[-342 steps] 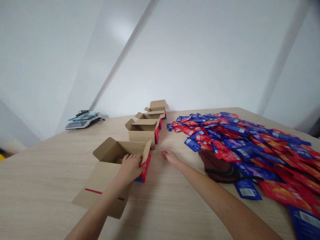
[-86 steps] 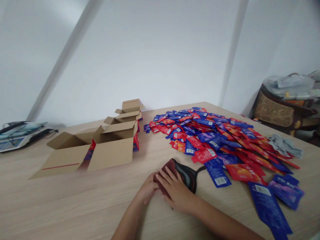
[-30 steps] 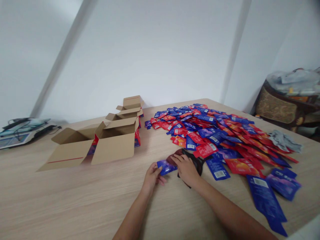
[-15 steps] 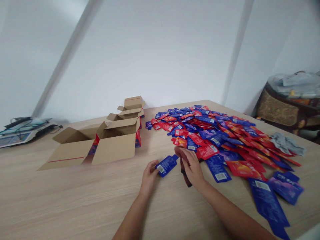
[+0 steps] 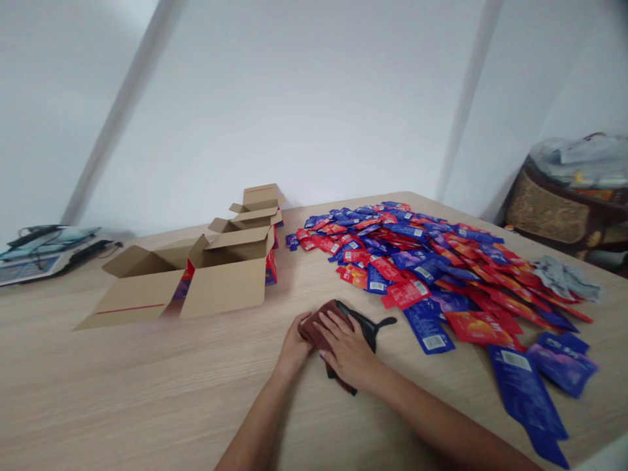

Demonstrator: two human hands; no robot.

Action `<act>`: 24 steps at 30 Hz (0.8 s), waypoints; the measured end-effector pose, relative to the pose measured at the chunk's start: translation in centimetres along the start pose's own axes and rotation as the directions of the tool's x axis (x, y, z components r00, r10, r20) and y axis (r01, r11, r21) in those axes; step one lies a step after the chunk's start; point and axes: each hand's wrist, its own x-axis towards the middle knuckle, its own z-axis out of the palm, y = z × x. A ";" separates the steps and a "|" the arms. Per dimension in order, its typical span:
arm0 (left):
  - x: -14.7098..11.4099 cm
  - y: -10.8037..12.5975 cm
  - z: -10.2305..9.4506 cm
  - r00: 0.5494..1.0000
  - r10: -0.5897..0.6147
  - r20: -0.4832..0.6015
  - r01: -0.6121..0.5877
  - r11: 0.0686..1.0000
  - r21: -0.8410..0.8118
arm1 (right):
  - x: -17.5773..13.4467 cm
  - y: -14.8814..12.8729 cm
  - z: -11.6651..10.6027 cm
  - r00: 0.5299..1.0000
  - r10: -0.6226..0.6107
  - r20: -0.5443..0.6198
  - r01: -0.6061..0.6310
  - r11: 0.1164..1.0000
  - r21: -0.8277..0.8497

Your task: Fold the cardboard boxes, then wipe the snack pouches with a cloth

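A brown cloth [image 5: 318, 327] with a black underside and a dark loop lies folded over the spot where my hands meet, above the table. My right hand [image 5: 350, 350] presses on it from above, fingers laid along the fabric. At the cloth's left edge, my left hand [image 5: 294, 343] is closed, its fingertips partly under the fabric. The blue pouch it held a moment earlier is almost wholly covered. To the right spreads a heap of red and blue flat pouches [image 5: 402, 255], the nearest being a blue pouch [image 5: 429, 330] with a white barcode label.
Open cardboard boxes [image 5: 226, 288] stand in a row on the left of the wooden table [image 5: 171, 399]. Papers and a cable [image 5: 53, 252] lie at far left. A grey crumpled cloth [image 5: 566, 278] rests beside the heap. A patterned chair [image 5: 547, 203] stands beyond the right edge.
My right hand has brought the brown cloth left and down over the blue pouch in my left hand, hiding it. My left hand has stayed nearly in place.
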 end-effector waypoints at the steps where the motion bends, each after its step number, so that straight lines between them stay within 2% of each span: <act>1: 0.0 -0.1 0.1 0.999 -0.023 0.030 0.023 0.999 -0.023 | 0.1 0.7 -0.1 0.999 0.045 0.001 -0.045 0.999 -0.024; 4: -0.1 -0.2 0.1 0.995 -0.088 0.052 0.091 0.993 -0.075 | 0.3 2.9 -0.8 0.986 0.166 -0.018 -0.167 0.983 -0.081; 8: -0.3 0.3 -0.5 0.989 -0.142 -0.049 0.140 0.990 -0.033 | 0.4 4.9 -1.8 0.962 0.250 -0.112 -0.260 0.962 -0.088; 10: -0.4 0.4 -0.7 0.984 -0.165 -0.067 0.164 0.986 -0.012 | 0.4 4.8 -2.1 0.952 0.241 -0.190 -0.253 0.966 -0.044; 13: -0.2 -0.2 -0.6 0.983 -0.174 -0.062 0.174 0.985 -0.001 | 0.3 2.6 -1.7 0.955 0.158 -0.251 -0.160 0.987 0.010; 16: 0.2 -1.1 -0.5 0.995 -0.062 -0.077 0.060 0.998 -0.019 | 0.2 -0.5 -0.5 0.990 0.021 -0.137 -0.020 1.000 0.013; 18: 0.4 -1.5 -0.7 0.995 0.020 -0.096 -0.022 1.000 -0.022 | 0.2 -1.6 0.5 0.998 -0.025 -0.054 0.025 1.000 0.009; 21: 0.4 -1.3 -1.0 0.995 -0.029 -0.092 0.028 1.000 -0.004 | 0.5 -0.6 1.0 1.000 0.005 0.003 -0.005 1.000 -0.014; 24: 0.2 -0.5 -1.3 0.987 -0.095 -0.131 0.090 0.995 -0.039 | 0.9 2.3 0.4 0.993 0.113 -0.019 -0.114 0.992 -0.056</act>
